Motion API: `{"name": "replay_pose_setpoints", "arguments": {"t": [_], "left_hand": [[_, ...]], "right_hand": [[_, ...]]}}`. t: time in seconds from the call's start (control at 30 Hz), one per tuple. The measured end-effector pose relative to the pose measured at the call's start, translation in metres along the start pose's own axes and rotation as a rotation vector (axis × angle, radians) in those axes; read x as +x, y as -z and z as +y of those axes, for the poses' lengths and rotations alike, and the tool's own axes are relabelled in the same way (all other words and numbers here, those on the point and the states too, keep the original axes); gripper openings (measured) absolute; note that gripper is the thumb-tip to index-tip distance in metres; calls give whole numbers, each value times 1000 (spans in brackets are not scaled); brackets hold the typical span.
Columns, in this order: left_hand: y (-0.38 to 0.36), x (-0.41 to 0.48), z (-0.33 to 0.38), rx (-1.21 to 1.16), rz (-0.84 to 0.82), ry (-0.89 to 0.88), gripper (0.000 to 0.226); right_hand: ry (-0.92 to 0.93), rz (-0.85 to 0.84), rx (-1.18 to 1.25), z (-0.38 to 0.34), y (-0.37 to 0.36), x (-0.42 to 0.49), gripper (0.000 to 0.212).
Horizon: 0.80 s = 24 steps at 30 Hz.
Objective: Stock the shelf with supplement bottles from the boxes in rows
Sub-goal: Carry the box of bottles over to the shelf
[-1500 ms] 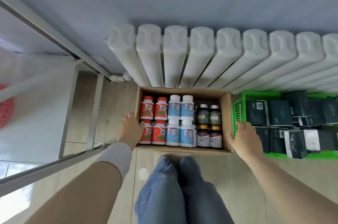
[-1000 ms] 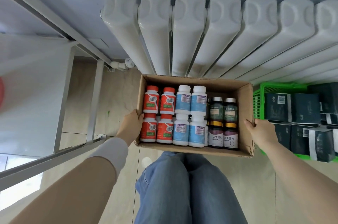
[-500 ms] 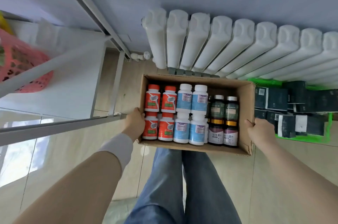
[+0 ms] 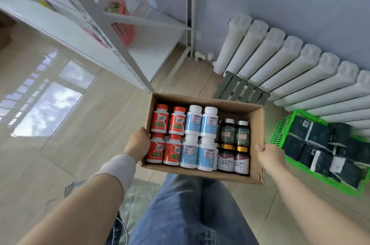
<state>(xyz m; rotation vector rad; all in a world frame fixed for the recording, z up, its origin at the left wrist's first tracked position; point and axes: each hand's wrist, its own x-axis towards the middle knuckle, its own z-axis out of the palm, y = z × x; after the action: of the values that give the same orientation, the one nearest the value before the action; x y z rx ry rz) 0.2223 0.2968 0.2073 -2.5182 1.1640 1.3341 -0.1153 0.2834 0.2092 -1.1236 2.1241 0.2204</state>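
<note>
I hold an open cardboard box off the floor in front of my legs. My left hand grips its left wall and my right hand grips its right wall. Inside stand red bottles on the left, white bottles with blue labels in the middle and dark bottles on the right, in rows. The white metal shelf unit rises at the upper left, close to the box's far left corner.
A white radiator runs along the blue wall. A grey slatted stand lies on the floor below it. A green basket of dark packets sits at the right. A pink basket rests on the shelf.
The box has been lifted from the floor by the radiator and carried left and back toward the shelf. Both hands keep their grip on its sides. The grey stand is now uncovered.
</note>
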Motion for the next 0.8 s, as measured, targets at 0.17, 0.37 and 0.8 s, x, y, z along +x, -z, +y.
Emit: {"name": "replay_pose_setpoints", "arguments": {"t": [0.17, 0.37, 0.8], "left_hand": [[27, -33, -96, -131, 58, 101, 28], [76, -44, -205, -280, 146, 214, 29], [236, -4, -423, -619, 346, 420, 29]], "right_hand": [[110, -24, -127, -53, -35, -43, 33], [260, -31, -262, -155, -91, -95, 34], [588, -61, -486, -452, -248, -201, 37]]}}
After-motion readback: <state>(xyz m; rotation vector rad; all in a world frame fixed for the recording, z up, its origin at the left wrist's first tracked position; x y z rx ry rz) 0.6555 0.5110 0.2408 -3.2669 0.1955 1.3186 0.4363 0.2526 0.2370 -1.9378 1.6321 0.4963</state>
